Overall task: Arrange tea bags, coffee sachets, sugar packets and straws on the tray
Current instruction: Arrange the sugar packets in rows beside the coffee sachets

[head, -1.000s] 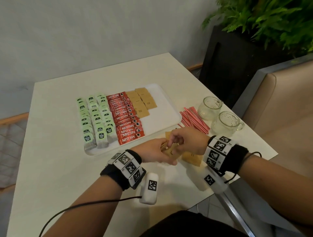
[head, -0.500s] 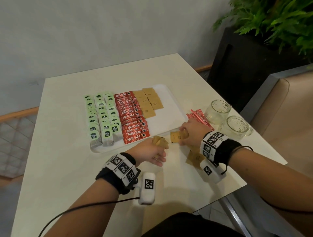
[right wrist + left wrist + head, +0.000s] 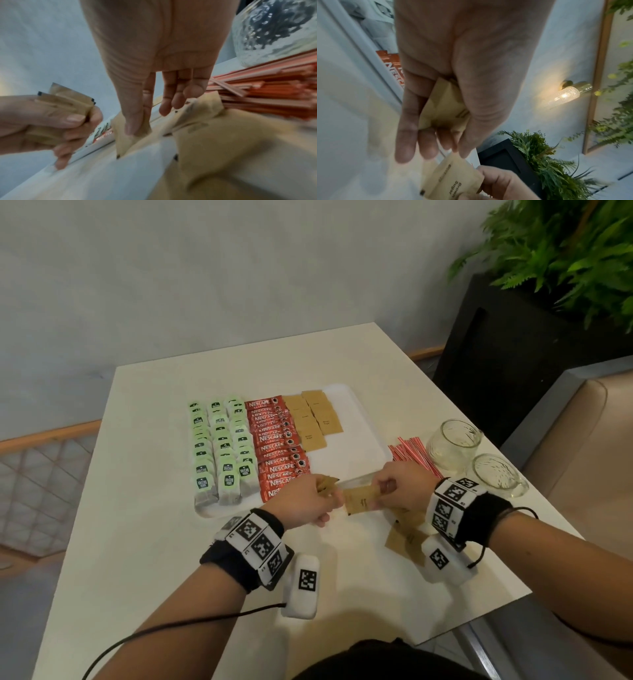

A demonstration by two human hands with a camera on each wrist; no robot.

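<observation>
A white tray [image 3: 356, 436] holds rows of green tea bags [image 3: 222, 446], red coffee sachets [image 3: 277, 446] and brown sugar packets [image 3: 313, 419]. My left hand [image 3: 308, 501] grips a small stack of brown sugar packets [image 3: 443, 106] just off the tray's near edge. My right hand [image 3: 397, 491] pinches one more sugar packet [image 3: 359, 499] between thumb and forefinger and holds it beside the left hand. Loose sugar packets [image 3: 406, 534] lie on the table under the right wrist. Red-and-white straws [image 3: 412, 455] lie right of the tray.
Two empty glass mugs [image 3: 454, 441] [image 3: 496, 477] stand right of the straws near the table's right edge. A black planter [image 3: 520, 344] with ferns and a beige seat [image 3: 589, 446] stand beyond that edge. The tray's right part [image 3: 346, 460] is bare.
My right hand has picked a sugar packet off the table and brought it left to the left hand, which still holds its stack. The head view has shifted.
</observation>
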